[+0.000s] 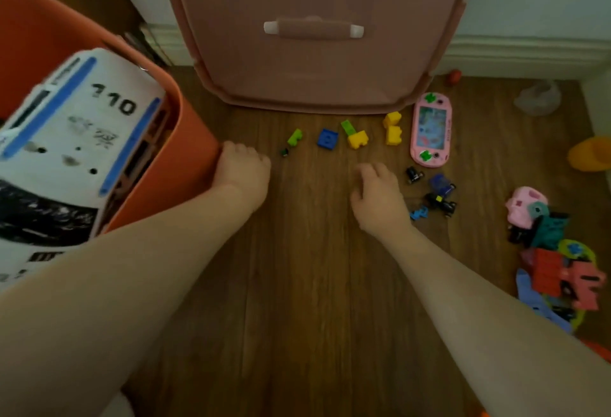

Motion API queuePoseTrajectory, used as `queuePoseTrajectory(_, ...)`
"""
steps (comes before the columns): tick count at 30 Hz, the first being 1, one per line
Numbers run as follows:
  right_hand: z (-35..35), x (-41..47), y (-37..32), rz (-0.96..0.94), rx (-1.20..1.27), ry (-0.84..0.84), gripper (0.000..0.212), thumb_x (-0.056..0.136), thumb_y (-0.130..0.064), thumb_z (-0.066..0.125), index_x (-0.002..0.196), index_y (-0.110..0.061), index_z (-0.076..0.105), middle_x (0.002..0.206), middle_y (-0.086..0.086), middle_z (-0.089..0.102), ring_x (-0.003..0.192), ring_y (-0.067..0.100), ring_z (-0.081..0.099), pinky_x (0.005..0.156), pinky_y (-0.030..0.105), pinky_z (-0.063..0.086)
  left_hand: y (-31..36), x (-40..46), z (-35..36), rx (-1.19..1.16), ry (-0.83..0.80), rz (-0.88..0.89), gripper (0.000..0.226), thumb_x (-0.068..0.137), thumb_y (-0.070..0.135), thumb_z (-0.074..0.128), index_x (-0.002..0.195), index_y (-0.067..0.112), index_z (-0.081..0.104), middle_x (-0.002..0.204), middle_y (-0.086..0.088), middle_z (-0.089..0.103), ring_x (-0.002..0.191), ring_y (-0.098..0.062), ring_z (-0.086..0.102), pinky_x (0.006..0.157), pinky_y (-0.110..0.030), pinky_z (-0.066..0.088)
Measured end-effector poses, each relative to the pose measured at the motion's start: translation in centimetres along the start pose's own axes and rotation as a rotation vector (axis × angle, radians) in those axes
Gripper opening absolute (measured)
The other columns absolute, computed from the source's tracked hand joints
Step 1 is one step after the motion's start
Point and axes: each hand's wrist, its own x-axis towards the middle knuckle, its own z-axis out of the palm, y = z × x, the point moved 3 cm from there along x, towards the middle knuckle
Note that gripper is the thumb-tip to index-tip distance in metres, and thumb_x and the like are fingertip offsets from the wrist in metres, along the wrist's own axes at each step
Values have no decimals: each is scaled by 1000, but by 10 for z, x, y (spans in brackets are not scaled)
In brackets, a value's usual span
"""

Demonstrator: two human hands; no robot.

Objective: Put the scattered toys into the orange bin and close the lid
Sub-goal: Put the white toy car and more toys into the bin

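Observation:
The orange bin (172,165) stands at the left with a big white toy police car (76,152) inside it. Its lid (314,62) leans upright against the wall at the back. My left hand (243,173) lies against the bin's near corner with its fingers curled and its thumb hidden. My right hand (380,198) hovers low over the floor with loosely curled fingers, and I see nothing in it. Just beyond it lie a green brick (295,137), a blue brick (327,138), yellow bricks (358,138) and a pink handheld game (429,129).
Small dark toy cars (441,200) and a blue piece (419,213) lie right of my right hand. A heap of pink, teal and red toys (558,258) fills the right edge. A yellow toy (590,153) and a clear plastic piece (539,97) lie near the skirting board.

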Motion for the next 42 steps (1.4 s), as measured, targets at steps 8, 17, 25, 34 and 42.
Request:
queuePoseTrajectory(8, 7, 68, -15, -113, -256, -12, 63, 93, -7, 38, 149, -23, 12, 159, 4, 0, 144, 27, 2, 113, 44, 16, 11, 48, -6, -745, 46, 20, 69, 93, 25, 46, 148, 26, 5, 152, -14, 11, 125, -35, 36, 88, -42, 41)
queuePoseTrajectory(17, 17, 53, 10, -184, -298, 14, 42, 93, -12, 46, 134, -19, 40, 151, 6, 20, 121, 33, 36, 85, 40, 46, 54, 82, -21, -693, 223, 82, 58, 94, 40, 42, 145, 26, 18, 138, -16, 27, 115, -33, 38, 67, -37, 35)
queuePoseTrajectory(25, 13, 32, 17, -142, -307, -86, 30, 85, -17, 56, 113, -13, 48, 138, 10, 29, 106, 33, 46, 73, 36, 42, 84, 62, -23, -788, 221, 186, 35, 92, 10, 46, 126, 14, 40, 128, -15, 34, 101, -32, 46, 66, -34, 35)
queuePoseTrajectory(34, -9, -10, 53, 563, 1171, -31, 19, 89, -11, 48, 77, -23, 56, 87, 3, 61, 66, 12, 51, 47, 21, 40, 72, -1, 1, -1721, -143, 110, 19, 92, 11, 53, 109, 17, 59, 100, -4, 58, 80, -13, 57, 62, -22, 52)
queuePoseTrajectory(42, 10, -36, 46, 203, 89, -147, 39, 87, -44, 57, 112, -16, 46, 92, 7, 60, 86, 25, 59, 72, 39, 49, 53, -57, 0, -2187, -375, -119, 22, 90, 9, 36, 90, 18, 56, 66, -2, 58, 53, -11, 43, 42, -19, 32)
